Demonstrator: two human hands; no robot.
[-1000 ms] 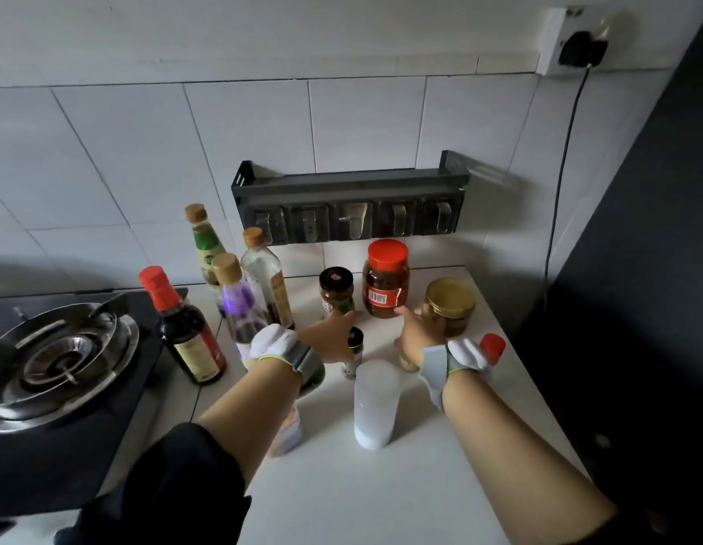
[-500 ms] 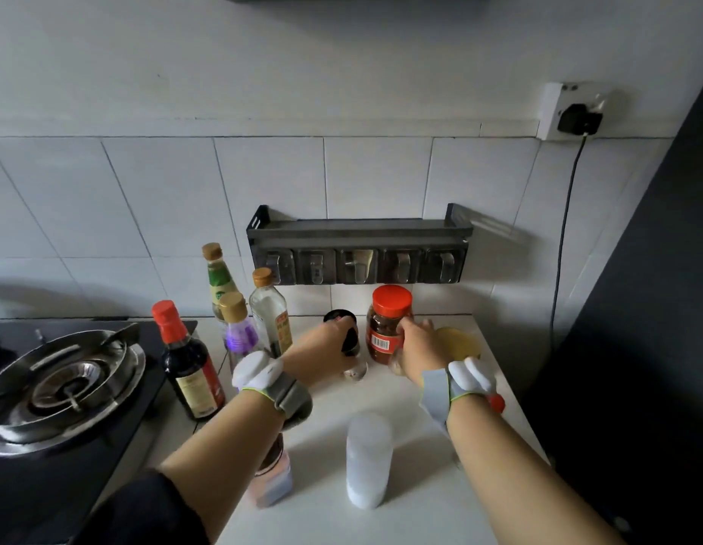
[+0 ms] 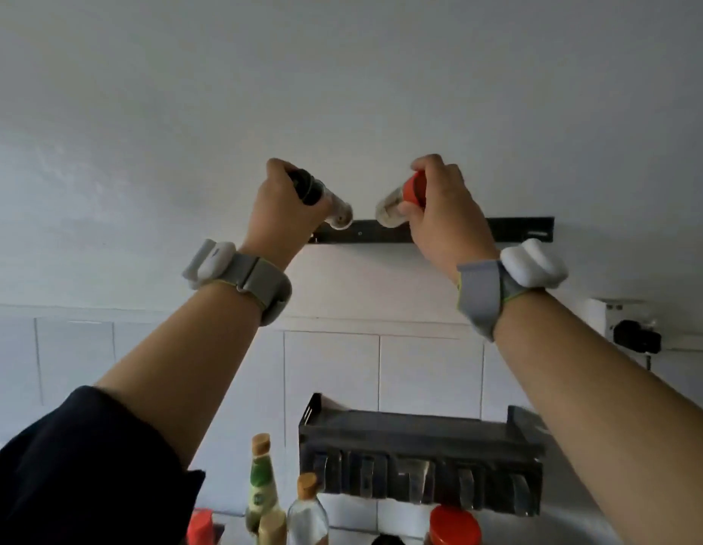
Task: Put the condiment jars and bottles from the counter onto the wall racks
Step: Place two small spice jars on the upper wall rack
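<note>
My left hand point(image 3: 281, 208) is raised high and grips a small black-capped shaker point(image 3: 322, 198), tilted with its base toward the wall. My right hand point(image 3: 446, 214) is raised beside it and grips a small red-capped shaker point(image 3: 401, 200), also tilted. Both shakers hang just in front of the upper black wall rack point(image 3: 515, 229), whose middle my hands partly hide. The lower black wall rack point(image 3: 416, 430) with its row of hooks hangs below, with nothing on top.
At the bottom edge stand a green-labelled bottle point(image 3: 261, 481), a clear bottle with a cork-coloured cap point(image 3: 307, 513), a red bottle cap point(image 3: 200, 525) and a red-lidded jar point(image 3: 454, 525). A wall socket with a black plug point(image 3: 633, 334) is at the right.
Both hands have lifted from the counter up to the upper rack, each carrying a small shaker. The camera has tilted upward, so the counter and stove have left the view.
</note>
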